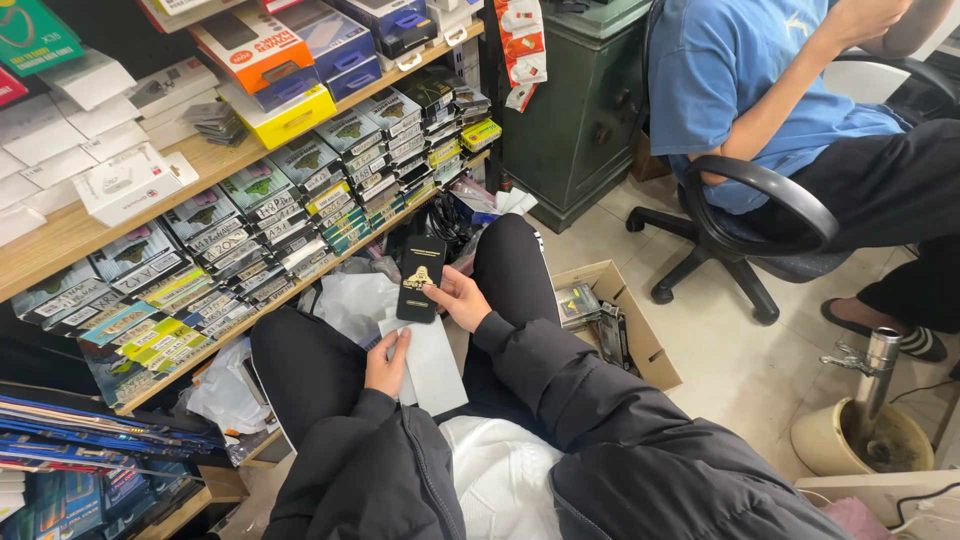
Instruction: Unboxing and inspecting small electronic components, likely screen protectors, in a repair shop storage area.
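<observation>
I am seated with black trousers and a dark padded jacket. My right hand [462, 298] grips a black phone case [420, 277] with a gold emblem, held upright over my lap. My left hand [387, 362] rests on a pale flat sleeve or envelope [432, 362] lying across my thighs, just below the case. The case's lower edge overlaps the top of the sleeve.
Wooden shelves [70, 235] at left carry rows of packaged phone accessories and boxes. An open cardboard box [640, 335] with small items sits on the floor at my right. A person in a blue shirt sits on a black office chair [770, 215]. A green cabinet [580, 110] stands behind.
</observation>
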